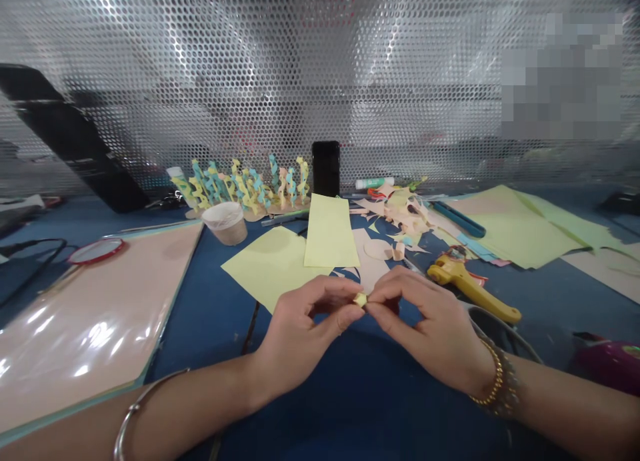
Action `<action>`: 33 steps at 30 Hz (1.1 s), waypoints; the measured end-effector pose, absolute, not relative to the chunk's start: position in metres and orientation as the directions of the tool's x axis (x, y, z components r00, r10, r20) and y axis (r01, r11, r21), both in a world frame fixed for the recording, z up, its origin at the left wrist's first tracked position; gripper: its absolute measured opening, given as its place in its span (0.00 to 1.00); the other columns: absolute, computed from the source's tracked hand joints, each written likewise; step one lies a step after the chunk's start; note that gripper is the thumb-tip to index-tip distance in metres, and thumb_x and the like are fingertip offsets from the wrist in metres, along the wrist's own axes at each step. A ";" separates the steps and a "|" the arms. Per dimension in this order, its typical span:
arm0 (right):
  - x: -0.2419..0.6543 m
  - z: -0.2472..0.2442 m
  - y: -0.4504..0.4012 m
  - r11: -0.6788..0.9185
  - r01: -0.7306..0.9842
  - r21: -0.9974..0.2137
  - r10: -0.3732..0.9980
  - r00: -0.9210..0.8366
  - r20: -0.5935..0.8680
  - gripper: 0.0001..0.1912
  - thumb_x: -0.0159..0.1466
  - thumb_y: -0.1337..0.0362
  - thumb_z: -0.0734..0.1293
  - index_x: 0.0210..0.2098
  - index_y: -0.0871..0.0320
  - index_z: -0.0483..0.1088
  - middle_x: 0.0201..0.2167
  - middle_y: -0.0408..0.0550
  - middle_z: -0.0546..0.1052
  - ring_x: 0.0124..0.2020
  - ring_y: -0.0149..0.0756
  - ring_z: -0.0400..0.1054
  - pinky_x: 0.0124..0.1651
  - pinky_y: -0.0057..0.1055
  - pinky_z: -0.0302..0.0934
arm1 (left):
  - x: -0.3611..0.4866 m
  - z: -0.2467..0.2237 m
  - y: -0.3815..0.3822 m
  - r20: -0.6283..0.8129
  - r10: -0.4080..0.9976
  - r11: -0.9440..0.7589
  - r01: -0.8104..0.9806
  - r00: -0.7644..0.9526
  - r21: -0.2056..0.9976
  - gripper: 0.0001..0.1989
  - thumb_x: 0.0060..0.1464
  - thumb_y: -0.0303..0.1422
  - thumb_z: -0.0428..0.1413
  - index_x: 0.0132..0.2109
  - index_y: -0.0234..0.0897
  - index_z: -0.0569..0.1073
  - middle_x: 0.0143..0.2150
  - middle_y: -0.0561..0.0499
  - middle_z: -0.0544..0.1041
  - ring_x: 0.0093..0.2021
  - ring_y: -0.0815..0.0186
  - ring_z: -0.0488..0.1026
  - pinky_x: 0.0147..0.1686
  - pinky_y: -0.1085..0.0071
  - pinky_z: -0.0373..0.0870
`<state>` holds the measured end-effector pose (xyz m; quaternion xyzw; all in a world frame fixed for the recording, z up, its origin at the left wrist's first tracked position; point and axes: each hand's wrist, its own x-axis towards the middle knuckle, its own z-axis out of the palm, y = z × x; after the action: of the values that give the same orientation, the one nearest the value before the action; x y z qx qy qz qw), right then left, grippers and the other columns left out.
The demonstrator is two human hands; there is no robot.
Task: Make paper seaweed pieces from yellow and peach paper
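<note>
Bright, even light seems to come from overhead, flaring white on the perforated metal screen [200,61] and in hard patches of glare on the glossy pink sheet [95,328]. Shadows under my fingers [330,289] stay soft. The wide lens bows everything toward the edges, the far corners go a little soft, I think, and a pixelated block [560,81] blurs the upper right.

I cannot see the whole small yellow paper piece [360,300], because fingers [340,289] cover it. The purple thing [611,364] is cut by the picture edge, and part of the metal screen [563,81] is blurred.

pale yellow paper scrap [360,300] (plain, unpatterned)
</note>
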<state>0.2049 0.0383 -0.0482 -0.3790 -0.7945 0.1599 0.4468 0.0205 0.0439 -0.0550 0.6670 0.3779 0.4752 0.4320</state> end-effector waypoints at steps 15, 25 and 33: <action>0.210 -0.054 0.049 0.687 0.455 -0.567 0.722 -0.338 0.604 0.06 0.62 0.70 0.65 0.35 0.55 0.72 0.33 0.45 0.73 0.35 0.32 0.70 0.35 0.29 0.67 | 0.026 -0.058 0.046 0.065 0.954 -0.037 -0.101 0.293 0.994 0.14 0.52 0.31 0.61 0.46 0.39 0.71 0.34 0.50 0.81 0.35 0.65 0.78 0.28 0.75 0.73; 0.209 -0.054 0.049 0.694 0.465 -0.549 0.713 -0.336 0.616 0.06 0.62 0.71 0.65 0.33 0.55 0.74 0.32 0.46 0.73 0.32 0.32 0.70 0.31 0.27 0.67 | 0.026 -0.054 0.047 0.046 0.953 -0.018 -0.096 0.299 0.995 0.17 0.50 0.31 0.61 0.49 0.38 0.71 0.36 0.48 0.81 0.36 0.64 0.79 0.29 0.74 0.75; 0.209 -0.056 0.051 0.755 0.506 -0.418 0.630 -0.383 0.676 0.06 0.61 0.73 0.65 0.34 0.58 0.73 0.32 0.47 0.73 0.33 0.30 0.70 0.35 0.26 0.67 | 0.026 -0.056 0.047 0.036 0.949 -0.005 -0.099 0.314 0.995 0.17 0.50 0.31 0.60 0.49 0.38 0.71 0.37 0.49 0.81 0.36 0.65 0.78 0.34 0.73 0.75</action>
<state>0.2091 0.0508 -0.0561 -0.3430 -0.8284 0.0710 0.4372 0.0258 0.0473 -0.0558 0.5535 0.3838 0.4426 0.5920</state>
